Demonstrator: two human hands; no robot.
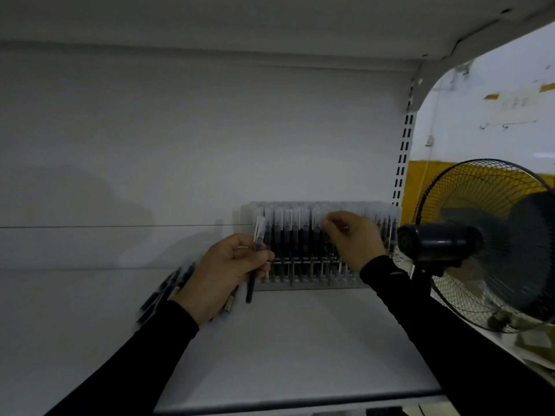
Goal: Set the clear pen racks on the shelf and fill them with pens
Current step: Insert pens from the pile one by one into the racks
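Gripping a black pen (251, 265) in my left hand (223, 274), my right hand (354, 238) pinching a cap in the nearly full clear rack (318, 244) on the shelf (300, 349); loose pens (162, 291) remain.

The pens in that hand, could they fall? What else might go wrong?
Maybe. The left hand grips several pens at once, so one could slip onto the shelf. The right hand is pinching at the tops in the packed clear rack and might knock neighbours loose. The fan stands close beside the right sleeve.
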